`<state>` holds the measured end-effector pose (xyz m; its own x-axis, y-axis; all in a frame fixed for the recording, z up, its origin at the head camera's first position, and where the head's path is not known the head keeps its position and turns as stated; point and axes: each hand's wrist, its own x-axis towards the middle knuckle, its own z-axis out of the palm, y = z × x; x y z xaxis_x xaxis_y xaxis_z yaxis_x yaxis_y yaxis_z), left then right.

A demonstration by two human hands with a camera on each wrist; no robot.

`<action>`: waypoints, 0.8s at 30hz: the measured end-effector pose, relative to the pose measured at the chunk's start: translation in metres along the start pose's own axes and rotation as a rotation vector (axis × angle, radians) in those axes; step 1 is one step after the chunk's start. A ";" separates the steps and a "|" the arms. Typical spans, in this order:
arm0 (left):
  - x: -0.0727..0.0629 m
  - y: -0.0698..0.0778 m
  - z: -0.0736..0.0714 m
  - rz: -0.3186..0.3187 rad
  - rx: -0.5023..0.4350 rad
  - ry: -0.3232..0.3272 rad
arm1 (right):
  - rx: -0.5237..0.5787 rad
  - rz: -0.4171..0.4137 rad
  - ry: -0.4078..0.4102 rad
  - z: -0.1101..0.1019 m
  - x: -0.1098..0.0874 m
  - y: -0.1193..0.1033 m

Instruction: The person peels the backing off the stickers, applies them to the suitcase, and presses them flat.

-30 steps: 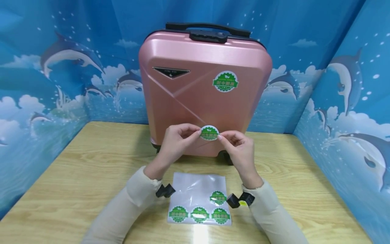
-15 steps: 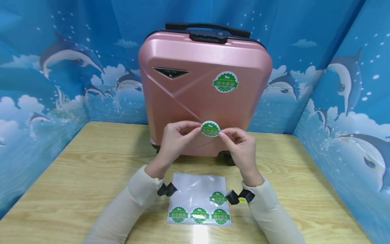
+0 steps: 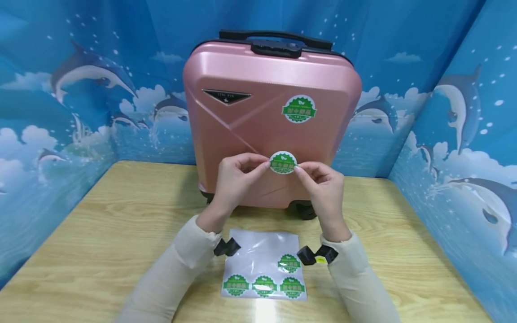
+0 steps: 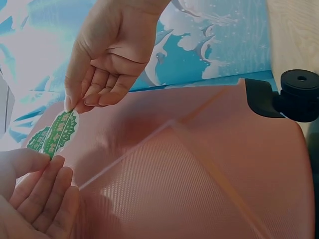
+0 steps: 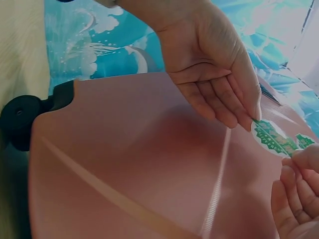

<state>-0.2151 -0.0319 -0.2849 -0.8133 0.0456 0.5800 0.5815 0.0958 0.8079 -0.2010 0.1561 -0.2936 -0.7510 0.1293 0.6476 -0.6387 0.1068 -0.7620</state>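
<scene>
A round green-and-white sticker (image 3: 283, 162) is held upright in front of the lower part of a pink suitcase (image 3: 258, 125). My left hand (image 3: 238, 181) pinches its left edge between thumb and forefinger. At the opposite edge, my right hand (image 3: 323, 190) has the same thumb-and-finger pinch. Both wrist views show the sticker (image 4: 61, 133) stretched between the two hands, close over the ribbed shell. A matching sticker (image 3: 299, 109) lies flat on the suitcase's upper right.
On the wooden table (image 3: 121, 224) lies a white backing sheet (image 3: 254, 251) bearing several green stickers along its bottom and right side. The suitcase has black wheels (image 3: 304, 209) and a black top handle (image 3: 274, 34). A blue dolphin-print curtain (image 3: 153, 67) surrounds the table.
Both hands have risen together and shifted slightly right, carrying the pinched sticker higher up the suitcase's front. The suitcase and backing sheet have stayed in place.
</scene>
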 end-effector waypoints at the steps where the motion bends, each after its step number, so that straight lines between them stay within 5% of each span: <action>1: 0.001 0.000 0.000 0.012 0.006 0.010 | -0.003 0.009 0.011 0.001 0.001 0.000; 13: 0.006 0.004 0.010 0.130 0.068 0.108 | 0.021 0.021 0.113 0.007 0.007 -0.003; 24: 0.013 0.010 0.015 0.144 0.092 0.148 | 0.028 0.017 0.185 0.010 0.018 -0.007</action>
<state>-0.2199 -0.0151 -0.2709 -0.7062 -0.0805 0.7034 0.6821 0.1891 0.7064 -0.2114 0.1475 -0.2763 -0.7196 0.3104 0.6212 -0.6326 0.0759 -0.7708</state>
